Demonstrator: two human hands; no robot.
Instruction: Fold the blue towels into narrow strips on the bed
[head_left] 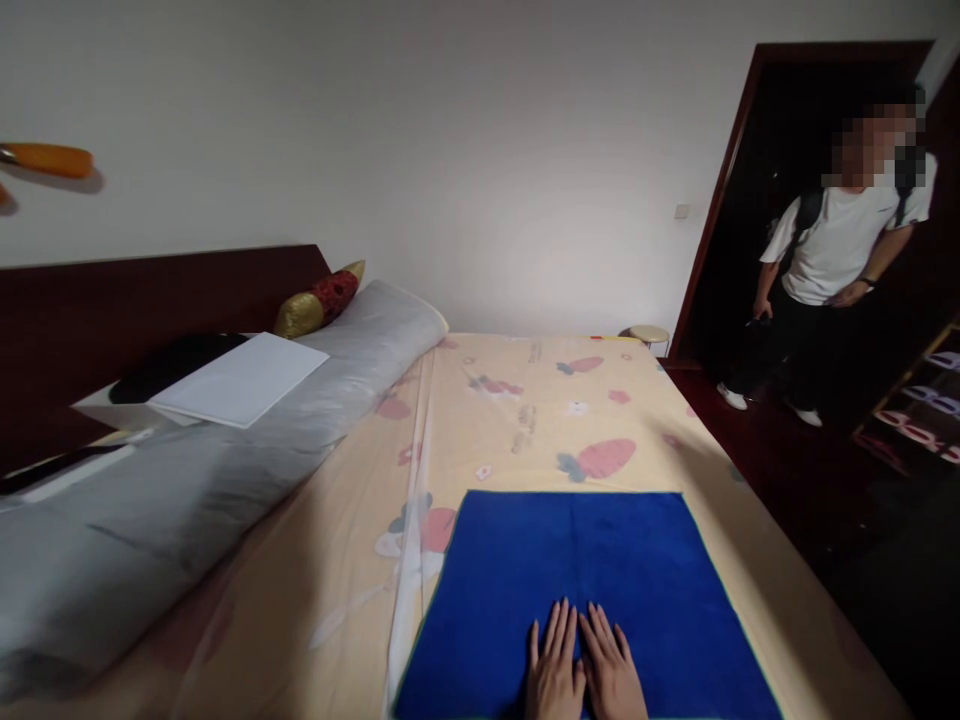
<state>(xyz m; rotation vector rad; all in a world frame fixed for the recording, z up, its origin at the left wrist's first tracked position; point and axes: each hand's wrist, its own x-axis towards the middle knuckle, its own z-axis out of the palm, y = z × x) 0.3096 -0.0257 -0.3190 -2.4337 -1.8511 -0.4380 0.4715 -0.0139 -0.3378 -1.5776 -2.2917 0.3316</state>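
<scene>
- Blue towel (585,590) lay spread flat on the bed (525,420), near the person's edge, on the pale sheet printed with carrots; a faint crease ran down its middle from the far edge toward the hands.
- As far as the view showed, the towel was laid out square and smooth, with no fold made in it; no corner was lifted and no edge was turned over.
- The left hand (553,665) rested palm down on the near middle of the towel, fingers straight and close together, pointing away from the person.
- The right hand (613,668) lay just beside it, palm down too, its fingers touching or almost touching those of the left along the crease.
- Neither grip was closed on anything: both hands were flat and pressing on the cloth, holding nothing.
- A long grey bolster (225,450) lay along the headboard side, with a white sheet of paper (240,380) resting on it.
- Another person (832,260) in a white shirt stood in the doorway to the right, well apart from the bed.
</scene>
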